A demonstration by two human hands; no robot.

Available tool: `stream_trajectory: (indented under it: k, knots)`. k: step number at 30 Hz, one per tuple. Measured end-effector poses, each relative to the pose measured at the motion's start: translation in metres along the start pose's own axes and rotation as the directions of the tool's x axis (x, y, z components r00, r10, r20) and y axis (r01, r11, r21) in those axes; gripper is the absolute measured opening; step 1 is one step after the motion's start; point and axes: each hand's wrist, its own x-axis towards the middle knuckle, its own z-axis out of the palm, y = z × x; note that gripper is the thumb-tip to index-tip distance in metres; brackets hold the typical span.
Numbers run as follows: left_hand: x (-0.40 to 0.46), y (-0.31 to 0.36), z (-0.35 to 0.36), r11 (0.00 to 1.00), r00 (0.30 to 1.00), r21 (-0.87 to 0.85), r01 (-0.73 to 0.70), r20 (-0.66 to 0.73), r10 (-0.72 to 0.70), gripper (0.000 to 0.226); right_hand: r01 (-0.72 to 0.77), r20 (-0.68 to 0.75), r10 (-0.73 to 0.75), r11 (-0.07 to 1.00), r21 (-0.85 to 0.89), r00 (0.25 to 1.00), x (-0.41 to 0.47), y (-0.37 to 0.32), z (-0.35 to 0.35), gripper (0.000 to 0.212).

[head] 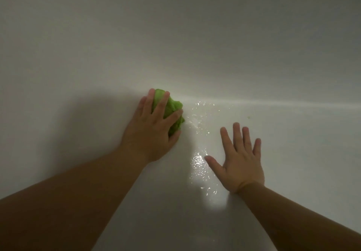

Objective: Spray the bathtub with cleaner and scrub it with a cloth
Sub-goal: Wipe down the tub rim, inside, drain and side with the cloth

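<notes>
While L hand [154, 127] presses green cloth [172, 110] on tub [273, 65], R hand [241, 161] flat.

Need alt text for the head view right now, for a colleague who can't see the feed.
The left hand presses a crumpled green cloth against the smooth white bathtub surface, fingers spread over it. The right hand rests flat and open on the tub beside glistening wet droplets. Lighting is dim.

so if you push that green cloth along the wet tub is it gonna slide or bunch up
The green cloth looks soft and crumpled under the left hand, so it probably bunches. Droplets glisten on the tub beside it, so it likely slides easily.
</notes>
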Motion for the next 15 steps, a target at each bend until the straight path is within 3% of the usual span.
stream_trajectory:
  k: [3, 7, 15]
  knots:
    - [0.005, 0.008, 0.009, 0.999, 1.000, -0.033, 0.010, -0.020, -0.010, 0.066, 0.024, 0.020, -0.024, 1.000, -0.014, 1.000, 0.008, 0.004, -0.007, 0.094]
    - [0.016, 0.011, 0.017, 0.999, 0.996, -0.054, 0.002, -0.085, -0.007, 0.066, 0.043, 0.015, -0.043, 0.999, 0.006, 0.999, 0.021, 0.011, -0.013, 0.094]
    - [0.027, 0.003, 0.022, 0.993, 0.987, 0.119, 0.025, -0.159, -0.005, 0.070, 0.120, -0.040, -0.121, 0.992, -0.031, 0.992, 0.053, 0.025, -0.022, 0.090]
